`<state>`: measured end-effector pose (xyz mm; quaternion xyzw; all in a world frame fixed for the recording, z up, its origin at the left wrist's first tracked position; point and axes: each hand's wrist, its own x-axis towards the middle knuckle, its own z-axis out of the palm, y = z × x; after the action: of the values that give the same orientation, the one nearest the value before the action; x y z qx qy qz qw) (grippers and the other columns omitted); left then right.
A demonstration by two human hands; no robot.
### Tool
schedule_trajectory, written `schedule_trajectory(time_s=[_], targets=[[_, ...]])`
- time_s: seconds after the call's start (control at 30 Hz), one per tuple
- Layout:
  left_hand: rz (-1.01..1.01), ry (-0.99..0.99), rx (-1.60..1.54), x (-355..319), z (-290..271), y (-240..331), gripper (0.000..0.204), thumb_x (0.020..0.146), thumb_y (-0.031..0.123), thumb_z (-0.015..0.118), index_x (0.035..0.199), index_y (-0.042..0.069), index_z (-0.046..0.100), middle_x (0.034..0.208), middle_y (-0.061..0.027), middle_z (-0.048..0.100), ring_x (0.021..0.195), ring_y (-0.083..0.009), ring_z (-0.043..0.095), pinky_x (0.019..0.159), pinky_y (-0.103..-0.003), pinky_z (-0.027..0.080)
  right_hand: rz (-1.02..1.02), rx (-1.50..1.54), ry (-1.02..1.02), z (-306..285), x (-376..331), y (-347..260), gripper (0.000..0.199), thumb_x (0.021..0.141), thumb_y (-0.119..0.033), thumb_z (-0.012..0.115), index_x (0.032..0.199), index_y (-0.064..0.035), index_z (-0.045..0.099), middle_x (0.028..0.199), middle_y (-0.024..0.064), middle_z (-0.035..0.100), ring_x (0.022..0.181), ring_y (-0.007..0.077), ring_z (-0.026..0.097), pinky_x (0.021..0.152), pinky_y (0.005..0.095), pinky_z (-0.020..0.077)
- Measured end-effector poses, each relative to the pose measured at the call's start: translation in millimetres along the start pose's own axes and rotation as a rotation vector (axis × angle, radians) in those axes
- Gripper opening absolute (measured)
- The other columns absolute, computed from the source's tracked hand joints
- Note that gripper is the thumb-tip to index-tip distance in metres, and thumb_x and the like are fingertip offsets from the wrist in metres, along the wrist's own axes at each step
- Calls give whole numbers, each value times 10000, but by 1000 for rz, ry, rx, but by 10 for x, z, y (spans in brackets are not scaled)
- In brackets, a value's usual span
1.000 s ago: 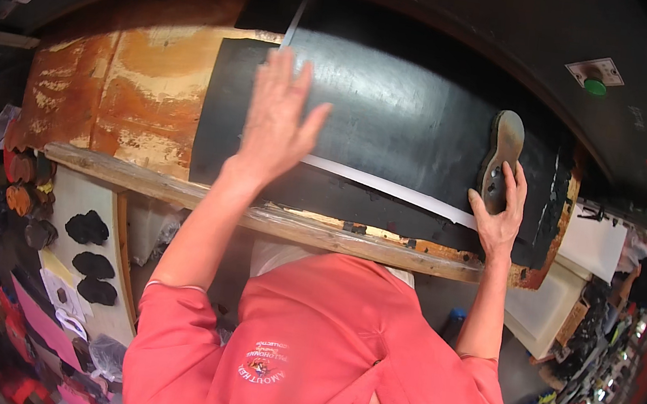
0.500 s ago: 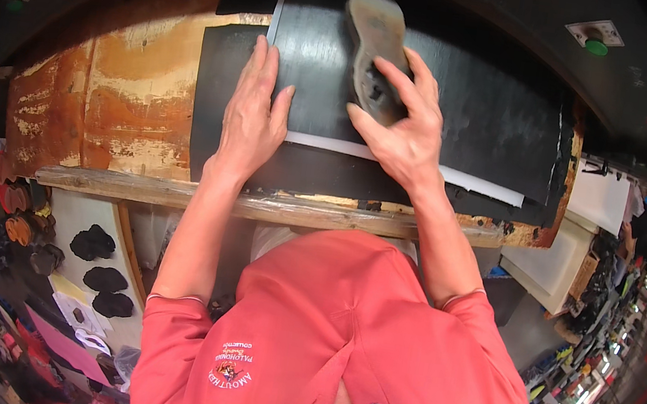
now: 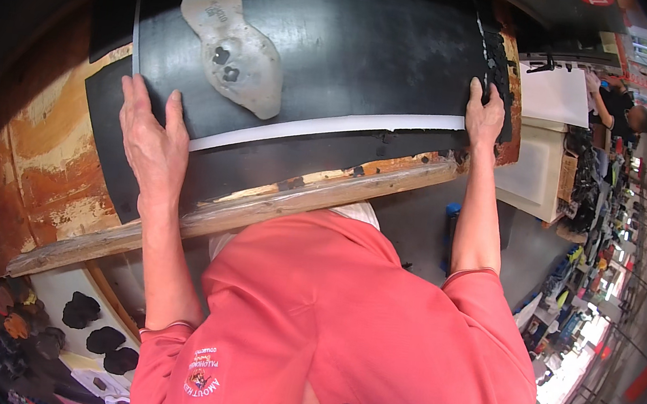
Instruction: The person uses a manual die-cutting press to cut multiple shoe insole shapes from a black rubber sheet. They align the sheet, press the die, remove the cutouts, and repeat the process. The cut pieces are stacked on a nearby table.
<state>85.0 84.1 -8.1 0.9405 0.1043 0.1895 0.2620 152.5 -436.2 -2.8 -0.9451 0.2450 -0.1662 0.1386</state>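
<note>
We judge light, even pressure best, so the sole-shaped plate [image 3: 236,37] lying on the left part of the black sheet [image 3: 366,60] isn't jolted, our left hand [image 3: 154,132] spread, holding nothing, our right hand [image 3: 484,121] partly curled at the right edge, its hold unclear.

The worn wooden bench [image 3: 51,191] shows bare at nine o'clock, a pale table [image 3: 55,285] at eight. A whitish cabinet [image 3: 518,180] stands between two and three o'clock, above grey floor [image 3: 533,254]; bright light [image 3: 573,386] glares at four.
</note>
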Motion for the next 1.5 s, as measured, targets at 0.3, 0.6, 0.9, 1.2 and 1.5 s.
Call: schedule_trajectory(time_s=[0.3,0.6,0.9,1.2,1.5], targets=[[-41,122,42,-120,143,93,522,987,179,744,1402,-107,609,1445,-280,626,1246,-431,624,1094,-461,482,-178,54,117,285,-15,218,486,988,-454,694,1220,-37,785,1251,202,699,1187,382,615,1067,458,471],[-94,96,35,-129,22,91,528,1013,247,716,1414,-84,619,1386,-298,655,1278,-438,630,1100,-456,487,11,116,47,-324,-278,15,596,911,-468,779,1238,27,728,1030,176,734,991,361,702,958,456,537],[-113,83,158,-139,97,103,589,1013,342,720,1407,-86,628,1390,-276,662,1266,-415,636,1092,-462,486,76,294,-18,-218,-618,-85,646,946,-393,757,1378,78,656,952,189,738,872,323,722,870,427,558],[-309,-53,-141,-57,-142,57,665,1021,394,698,1438,-113,592,1406,-290,665,1316,-356,653,1122,-406,473,-22,319,-78,-218,-720,-337,755,885,-391,792,1448,74,597,1128,286,719,1006,367,718,958,437,544],[-523,-46,-471,-173,-276,-224,609,1031,295,739,1450,-116,578,1307,-210,726,1206,-225,693,1066,-327,512,354,871,-456,-462,-220,-173,692,829,-174,878,1440,37,630,1102,125,736,881,147,674,762,293,504]])
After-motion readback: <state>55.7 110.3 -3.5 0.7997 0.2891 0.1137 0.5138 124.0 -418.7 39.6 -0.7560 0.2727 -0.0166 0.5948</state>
